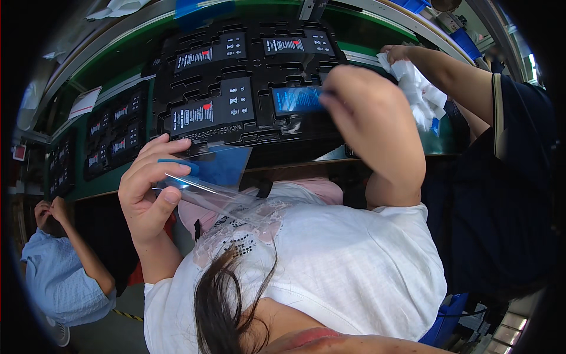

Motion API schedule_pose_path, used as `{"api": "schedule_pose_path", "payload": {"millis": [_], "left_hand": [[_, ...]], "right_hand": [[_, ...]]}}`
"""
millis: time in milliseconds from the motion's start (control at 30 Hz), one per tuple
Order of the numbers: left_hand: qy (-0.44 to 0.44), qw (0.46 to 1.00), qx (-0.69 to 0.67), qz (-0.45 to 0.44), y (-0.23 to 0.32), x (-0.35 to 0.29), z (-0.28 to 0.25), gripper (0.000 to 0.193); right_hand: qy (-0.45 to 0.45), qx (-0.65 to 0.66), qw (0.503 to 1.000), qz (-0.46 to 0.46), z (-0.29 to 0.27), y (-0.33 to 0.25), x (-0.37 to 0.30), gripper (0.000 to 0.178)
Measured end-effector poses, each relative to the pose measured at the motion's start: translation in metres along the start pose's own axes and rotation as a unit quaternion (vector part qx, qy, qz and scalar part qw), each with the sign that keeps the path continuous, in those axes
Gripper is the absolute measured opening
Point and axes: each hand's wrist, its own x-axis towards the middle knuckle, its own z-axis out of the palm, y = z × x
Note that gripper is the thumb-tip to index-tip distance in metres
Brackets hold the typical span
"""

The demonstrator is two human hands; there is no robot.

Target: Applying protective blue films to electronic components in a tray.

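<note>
Green counter [436,143] carries black tray [262,134]; at its near-right corner, blue-covered battery [296,100] lies sideways, my right hand [361,97] nearer, its grip I cannot tell; my left hand [152,187] pinches film [225,167].

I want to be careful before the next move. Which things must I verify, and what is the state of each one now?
1. Left hand holds the clear film: ok.
2. Right hand away from the tray: not ok, it is over the right side.
3. Right fingertips gripping the blue piece: cannot tell, the hand is blurred.
4. Three black batteries lying in this tray's slots: ok.
5. Neighbour's hand apart from the tray: ok, it is at the crumpled white paper or cloth.
</note>
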Motion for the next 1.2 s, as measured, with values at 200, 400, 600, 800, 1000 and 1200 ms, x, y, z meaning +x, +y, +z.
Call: {"api": "schedule_pose_path", "payload": {"millis": [200,400,600,800,1000,1200], "left_hand": [[0.001,1.0,-0.005,-0.004,0.0,-0.003,-0.003,0.03],[-0.003,1.0,-0.006,0.001,0.001,-0.002,0.0,0.03],[-0.002,1.0,-0.01,-0.001,0.005,0.0,0.005,0.03],[-0.002,1.0,-0.012,0.011,0.021,-0.001,0.008,0.031],[0.017,1.0,-0.014,0.02,0.023,-0.011,0.011,0.031],[0.011,1.0,-0.011,0.017,0.001,-0.01,-0.001,0.03]], "right_hand": [[-0.068,0.183,0.96,-0.2,-0.02,-0.017,-0.001,0.016],[0.156,0.261,0.947,0.102,-0.007,0.018,0.002,0.011],[0.045,0.354,0.894,0.269,-0.003,0.039,0.0,0.018],[0.121,0.505,0.829,0.205,-0.026,0.032,-0.006,0.017],[0.056,0.413,0.88,0.229,-0.025,0.027,-0.007,0.018],[0.044,0.357,0.89,0.28,-0.003,0.028,0.004,0.017]]}}
